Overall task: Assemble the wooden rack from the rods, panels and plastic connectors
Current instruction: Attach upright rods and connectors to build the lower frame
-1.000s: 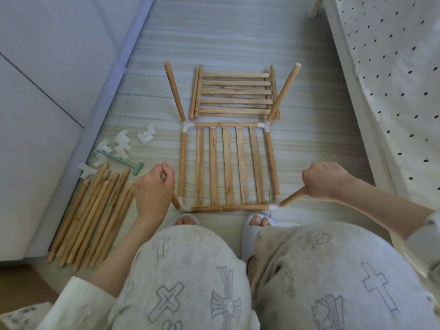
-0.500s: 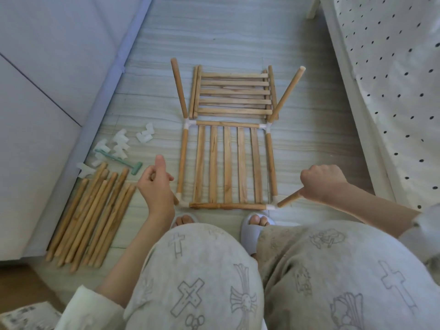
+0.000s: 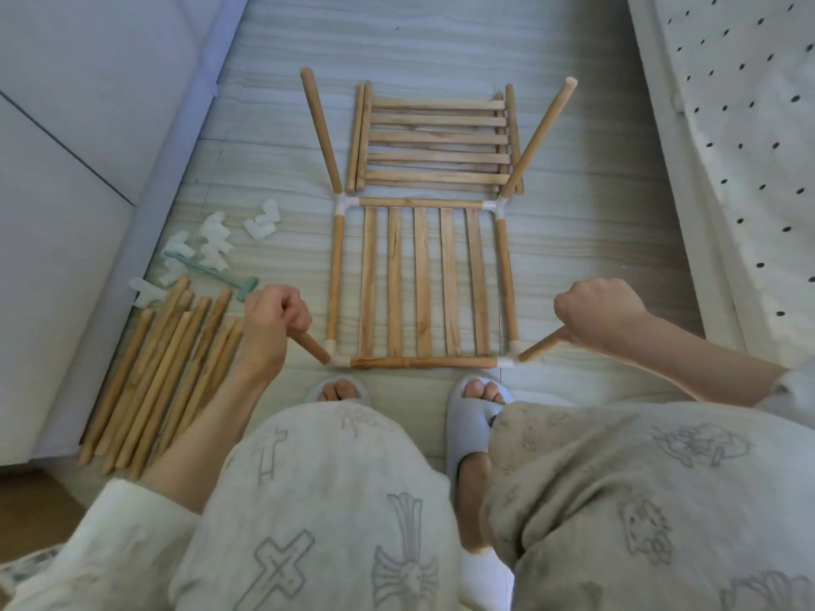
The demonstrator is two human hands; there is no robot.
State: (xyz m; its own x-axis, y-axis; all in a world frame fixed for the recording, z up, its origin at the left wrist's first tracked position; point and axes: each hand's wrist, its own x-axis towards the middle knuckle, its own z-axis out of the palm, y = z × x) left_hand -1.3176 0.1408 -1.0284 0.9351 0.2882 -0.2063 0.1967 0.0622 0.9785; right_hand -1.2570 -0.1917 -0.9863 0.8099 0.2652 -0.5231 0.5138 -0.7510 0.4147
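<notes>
Spreading across the pale striped floor (image 3: pixel 441 50) is everything for the build, bounded by a grey cabinet wall (image 3: pixel 66 169) along its left edge and a dotted white cloth (image 3: pixel 749 125) along its right edge. Largest of the parts is the half-built rack frame (image 3: pixel 421 282), lying flat in the middle of the floor just ahead of the person's slippered feet (image 3: pixel 478 394): a slatted panel framed by rods that meet in white plastic connectors at its four corners, with one rod angling away from each corner. Beyond it, toward the far edge, lies a second slatted panel (image 3: pixel 434 141), close to the frame's far rail. A bundle of loose rods (image 3: pixel 163 368) lies side by side near the left edge, its far ends by a scatter of spare connectors (image 3: pixel 211 244) and a small green mallet (image 3: pixel 211 273). The left hand (image 3: pixel 271 321) is closed in a fist around the near-left rod (image 3: pixel 313 346), which runs into the near-left connector (image 3: pixel 337 352). The right hand (image 3: pixel 604 313) grips the near-right rod (image 3: pixel 540 348) the same way, at the near-right connector (image 3: pixel 507 357).
</notes>
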